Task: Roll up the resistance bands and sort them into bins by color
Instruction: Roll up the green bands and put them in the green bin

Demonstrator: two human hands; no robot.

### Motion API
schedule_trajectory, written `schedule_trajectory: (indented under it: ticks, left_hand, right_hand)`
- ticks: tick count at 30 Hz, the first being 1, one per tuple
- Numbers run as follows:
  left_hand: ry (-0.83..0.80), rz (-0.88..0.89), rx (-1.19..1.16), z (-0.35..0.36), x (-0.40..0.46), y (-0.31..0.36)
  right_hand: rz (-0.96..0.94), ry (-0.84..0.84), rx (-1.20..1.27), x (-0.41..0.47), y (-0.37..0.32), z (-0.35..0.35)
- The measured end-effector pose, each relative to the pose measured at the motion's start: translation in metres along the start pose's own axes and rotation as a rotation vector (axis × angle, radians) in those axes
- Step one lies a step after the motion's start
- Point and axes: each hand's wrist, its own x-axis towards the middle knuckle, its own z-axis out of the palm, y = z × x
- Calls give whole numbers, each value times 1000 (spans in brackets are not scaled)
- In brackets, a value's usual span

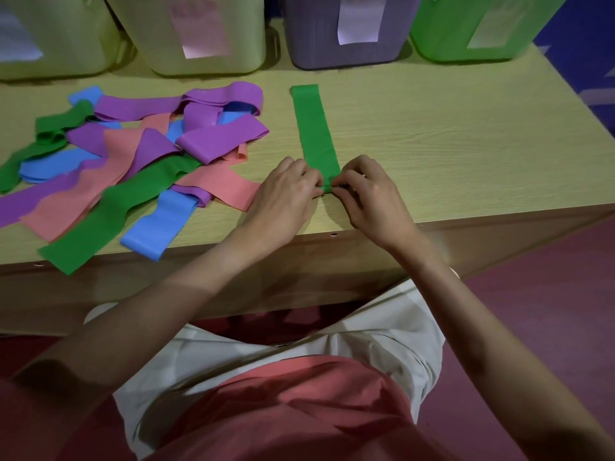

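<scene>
Progress judged early: first turns only, made at near end of green band (314, 128); rest lies flat, straight, pointing toward bins. Near end pinched by left hand (286, 194) and right hand (369, 191), fingers curled on small roll close to bench (449, 144) front edge. Unrolled pile (133, 161) of purple, pink, blue, green bands left of it, tangled, overlapping. Green bin (466, 28) at far right; bin contents not visible.
</scene>
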Motion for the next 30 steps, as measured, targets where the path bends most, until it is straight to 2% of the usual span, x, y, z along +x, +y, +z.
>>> schedule_trajectory:
  ticks: [6,14,21,25,30]
  left_hand:
    - [29,3,122,2,0,6]
    - [52,12,125,3,-1,1]
    - [47,-47,-56,4,2,-4]
    - [13,-2,-56,0,4,-6]
    - [-4,-30,-51,0,5,-9]
  right_hand:
    - [-38,-16,-39,4,3,-3]
    - [-13,-46,-5,9,10,-3]
    - [32,-67,50,12,11,-5]
    - [43,-69,49,13,11,-5]
    - [37,-53,20,13,10,-3]
